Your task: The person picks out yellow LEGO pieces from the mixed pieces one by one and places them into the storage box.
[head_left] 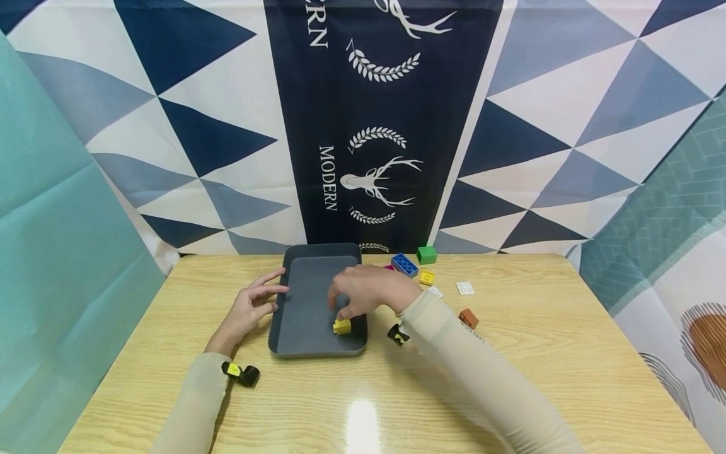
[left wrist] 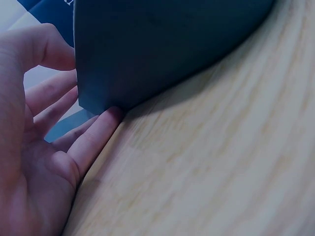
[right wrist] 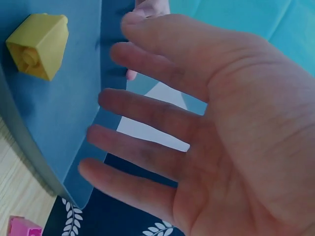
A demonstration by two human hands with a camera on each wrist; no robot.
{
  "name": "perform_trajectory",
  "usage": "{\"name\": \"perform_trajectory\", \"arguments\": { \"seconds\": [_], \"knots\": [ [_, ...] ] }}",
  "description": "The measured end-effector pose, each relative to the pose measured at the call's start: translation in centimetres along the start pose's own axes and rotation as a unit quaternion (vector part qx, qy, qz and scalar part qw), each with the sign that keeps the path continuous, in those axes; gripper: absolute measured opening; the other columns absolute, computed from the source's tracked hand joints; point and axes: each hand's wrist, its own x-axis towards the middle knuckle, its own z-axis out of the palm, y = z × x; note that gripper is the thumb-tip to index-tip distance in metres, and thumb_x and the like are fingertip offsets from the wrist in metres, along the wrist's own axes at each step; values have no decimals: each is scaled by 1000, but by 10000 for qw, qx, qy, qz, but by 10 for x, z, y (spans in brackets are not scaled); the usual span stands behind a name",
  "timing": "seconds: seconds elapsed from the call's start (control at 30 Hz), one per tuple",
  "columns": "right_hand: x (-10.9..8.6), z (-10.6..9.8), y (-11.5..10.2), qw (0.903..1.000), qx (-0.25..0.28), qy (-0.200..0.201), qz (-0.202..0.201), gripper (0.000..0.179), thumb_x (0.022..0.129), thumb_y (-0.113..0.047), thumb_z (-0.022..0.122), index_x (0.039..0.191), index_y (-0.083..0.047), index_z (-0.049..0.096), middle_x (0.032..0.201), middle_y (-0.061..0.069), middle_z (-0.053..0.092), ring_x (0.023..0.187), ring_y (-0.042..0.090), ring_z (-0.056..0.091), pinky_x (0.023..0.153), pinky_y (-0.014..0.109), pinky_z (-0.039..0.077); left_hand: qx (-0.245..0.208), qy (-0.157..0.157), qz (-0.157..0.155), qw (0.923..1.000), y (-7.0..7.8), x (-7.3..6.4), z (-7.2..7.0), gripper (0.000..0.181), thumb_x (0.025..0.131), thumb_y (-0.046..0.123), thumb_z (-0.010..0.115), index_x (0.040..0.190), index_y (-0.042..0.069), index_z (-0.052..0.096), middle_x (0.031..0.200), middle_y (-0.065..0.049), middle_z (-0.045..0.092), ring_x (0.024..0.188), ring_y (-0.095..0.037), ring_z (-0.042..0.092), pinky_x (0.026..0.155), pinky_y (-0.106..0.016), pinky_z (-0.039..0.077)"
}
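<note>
A dark grey tray lies on the wooden table. One yellow toy brick sits inside it, near the front right corner; the right wrist view shows that yellow brick on the tray floor. Over the tray's right side hovers my right hand, its fingers spread and apart from the brick. In the right wrist view nothing lies between the fingers of the right hand. My left hand touches the tray's left wall with extended fingers. In the left wrist view, the left hand rests against the tray's outer side.
Right of the tray lie a blue brick, a green brick, a small yellow piece, a white piece and an orange-brown brick. A pink brick is partly in view. Patterned cloth hangs behind the table.
</note>
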Motion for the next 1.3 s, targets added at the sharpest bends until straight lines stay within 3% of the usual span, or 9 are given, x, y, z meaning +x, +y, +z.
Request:
{"name": "perform_trajectory", "arguments": {
  "seconds": [0.13, 0.37, 0.97, 1.3],
  "knots": [
    [0, 1, 6, 9998, -106, 118, -90, 31, 107, -34, 77, 135, -21, 82, 143, 4, 75, 128, 26, 69, 114, 49, 62, 26, 10, -31, 10000, 1, 0, 0, 40, 94, -19, 59, 132, -19, 71, 173, -38, 41, 152, 8, 48, 121, -4, 43],
    [-3, 2, 12, 9981, -229, 528, -220, 36, 107, -34, 76, 140, -20, 80, 158, 11, 68, 146, 32, 65, 123, 53, 59, 33, 19, -16, 10000, 0, 0, 1, 40, 94, -19, 59, 132, -18, 71, 173, -38, 41, 152, 7, 49, 121, -5, 44],
    [-9, 11, 22, 9944, -255, 986, -279, 33, 106, -34, 77, 137, -20, 81, 149, 10, 71, 133, 29, 69, 110, 48, 65, 3, 12, -10, 10000, -1, -1, 0, 40, 95, -19, 59, 133, -19, 71, 174, -35, 42, 154, 4, 49, 121, -6, 44],
    [-15, 18, 36, 9939, -111, 1097, -78, 34, 105, -31, 79, 138, -19, 81, 150, 10, 66, 125, 27, 65, 108, 44, 63, 59, 18, -71, 10000, 1, -1, 0, 40, 95, -18, 59, 133, -18, 72, 174, -36, 42, 152, 7, 48, 121, -5, 44]
  ]
}}
